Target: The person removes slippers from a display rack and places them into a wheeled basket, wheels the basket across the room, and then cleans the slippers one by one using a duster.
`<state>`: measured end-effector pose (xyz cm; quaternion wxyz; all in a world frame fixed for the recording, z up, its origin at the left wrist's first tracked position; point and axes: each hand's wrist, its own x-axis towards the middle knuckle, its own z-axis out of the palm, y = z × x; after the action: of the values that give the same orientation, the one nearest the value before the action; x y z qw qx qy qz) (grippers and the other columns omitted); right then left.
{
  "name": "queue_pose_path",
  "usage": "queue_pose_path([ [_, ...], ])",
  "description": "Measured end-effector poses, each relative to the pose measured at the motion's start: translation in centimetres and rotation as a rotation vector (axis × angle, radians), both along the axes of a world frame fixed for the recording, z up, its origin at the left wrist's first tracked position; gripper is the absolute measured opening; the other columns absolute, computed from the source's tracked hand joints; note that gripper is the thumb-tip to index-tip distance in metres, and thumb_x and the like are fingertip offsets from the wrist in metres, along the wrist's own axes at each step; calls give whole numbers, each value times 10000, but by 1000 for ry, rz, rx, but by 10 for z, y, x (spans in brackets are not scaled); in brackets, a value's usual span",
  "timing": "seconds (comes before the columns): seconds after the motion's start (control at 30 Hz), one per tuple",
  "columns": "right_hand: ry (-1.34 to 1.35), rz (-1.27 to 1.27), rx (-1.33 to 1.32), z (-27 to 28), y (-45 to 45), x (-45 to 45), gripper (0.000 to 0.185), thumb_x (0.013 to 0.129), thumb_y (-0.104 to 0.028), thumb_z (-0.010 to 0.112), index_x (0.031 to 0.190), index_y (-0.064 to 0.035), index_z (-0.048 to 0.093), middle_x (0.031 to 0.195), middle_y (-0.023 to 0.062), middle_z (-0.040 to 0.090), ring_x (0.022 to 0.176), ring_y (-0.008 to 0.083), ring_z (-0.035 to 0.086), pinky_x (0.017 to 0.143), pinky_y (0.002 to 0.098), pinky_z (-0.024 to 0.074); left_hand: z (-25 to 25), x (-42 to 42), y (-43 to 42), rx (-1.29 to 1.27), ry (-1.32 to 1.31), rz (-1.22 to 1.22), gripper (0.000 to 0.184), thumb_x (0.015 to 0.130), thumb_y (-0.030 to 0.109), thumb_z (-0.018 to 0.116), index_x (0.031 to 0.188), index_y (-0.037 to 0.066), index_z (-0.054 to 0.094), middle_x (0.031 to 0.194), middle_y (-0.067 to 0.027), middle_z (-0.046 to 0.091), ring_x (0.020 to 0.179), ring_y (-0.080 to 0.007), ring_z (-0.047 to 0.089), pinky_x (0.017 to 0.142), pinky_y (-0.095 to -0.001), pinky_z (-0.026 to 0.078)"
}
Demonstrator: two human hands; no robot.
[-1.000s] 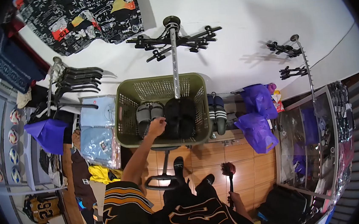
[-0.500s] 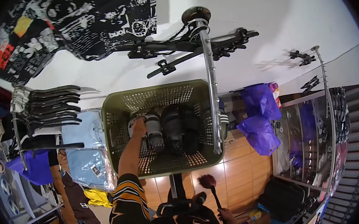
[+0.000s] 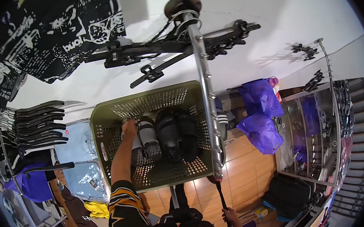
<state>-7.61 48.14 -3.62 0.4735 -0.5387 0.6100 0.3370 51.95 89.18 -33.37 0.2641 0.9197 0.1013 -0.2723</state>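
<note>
My left hand (image 3: 129, 129) reaches into a green plastic basket (image 3: 153, 186), its fingers closed on the top of the leftmost grey slide sandal (image 3: 137, 154). Beside it stands another grey slide sandal (image 3: 151, 142), then two black slide sandals, one at the middle (image 3: 169, 136) and one further right (image 3: 188, 136). Low at the right, my right hand (image 3: 230, 215) is wrapped around the thin black handle of a duster (image 3: 222, 196). The duster's dark reddish head is mostly hidden behind the basket's corner and the metal rod.
A metal display rod (image 3: 204, 90) juts out over the basket's right side, with black clip hangers (image 3: 150, 51) behind it. Purple bags (image 3: 262, 134) hang at the right. Black hangers (image 3: 40, 126) and plastic-wrapped light blue shirts (image 3: 78, 142) are at the left. Below is a tiled wooden-look floor (image 3: 241, 173).
The view has shifted, bringing the basket further left. The leftmost grey sandal now shows more below my left hand. The duster's head has moved up to the basket's lower right corner.
</note>
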Motion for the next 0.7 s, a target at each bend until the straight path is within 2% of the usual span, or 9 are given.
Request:
queue_pose_path([
  [0.03,-10,-8,3,0,0,0,397,894,-263,638,1141,39,569,720,134,622,490,175,564,457,321,477,47,-17,-14,3,-10,-8,319,822,66,641,1137,67,591,1143,-182,597,1069,-333,587,1051,-533,387],
  [0.1,-48,-11,12,2,-1,-4,394,896,-268,634,1135,37,568,720,132,619,503,173,569,465,322,480,164,-23,-43,343,-202,-401,363,785,7,633,1140,60,582,1213,-193,557,1037,-370,597,993,-531,430],
  [0.23,-99,-24,27,4,-1,-20,397,885,-258,632,1141,38,566,734,123,614,536,171,563,478,326,469,204,-53,-39,321,-316,-519,416,774,-20,624,1177,62,559,1277,-199,504,1054,-392,586,960,-524,458],
  [0.3,-145,-21,29,-2,-5,-36,406,880,-263,638,1140,39,564,728,125,614,534,174,567,472,327,472,249,-76,-42,478,-420,-620,476,774,-45,606,1227,73,519,1310,-185,474,1060,-405,581,919,-539,482],
  [0.33,-166,-22,31,-4,-6,-45,413,875,-268,643,1140,39,565,727,126,617,529,176,569,468,326,474,263,-86,-42,484,-434,-625,476,774,-45,606,1227,73,519,1310,-185,474,1060,-405,581,919,-539,482],
  [0.4,-201,-29,36,-13,-12,-67,421,870,-273,647,1141,39,567,726,128,621,524,179,571,464,326,476,290,-105,-39,283,-375,-499,482,783,-47,582,1238,87,493,1308,-159,483,1052,-394,587,875,-576,488],
  [0.5,-262,-45,47,-18,-26,-95,428,858,-281,654,1139,33,576,721,128,628,510,182,571,453,326,481,344,-137,-36,344,-506,-463,457,782,-50,554,1215,80,488,1295,-141,503,1008,-395,606,840,-548,504],
  [0.6,-363,11,-26,-1,-46,-111,351,881,-267,635,1078,19,582,717,120,609,507,163,547,438,314,471,411,-174,-36,301,-737,-442,424,764,-49,541,1176,42,498,1158,-186,586,929,-405,625,804,-487,521],
  [0.7,-540,9,-94,21,-71,-127,399,896,-270,604,1154,34,575,674,108,612,468,142,546,403,293,469,498,-226,-52,288,-835,-415,440,744,-35,547,1179,18,506,1053,-232,625,912,-419,621,804,-486,515],
])
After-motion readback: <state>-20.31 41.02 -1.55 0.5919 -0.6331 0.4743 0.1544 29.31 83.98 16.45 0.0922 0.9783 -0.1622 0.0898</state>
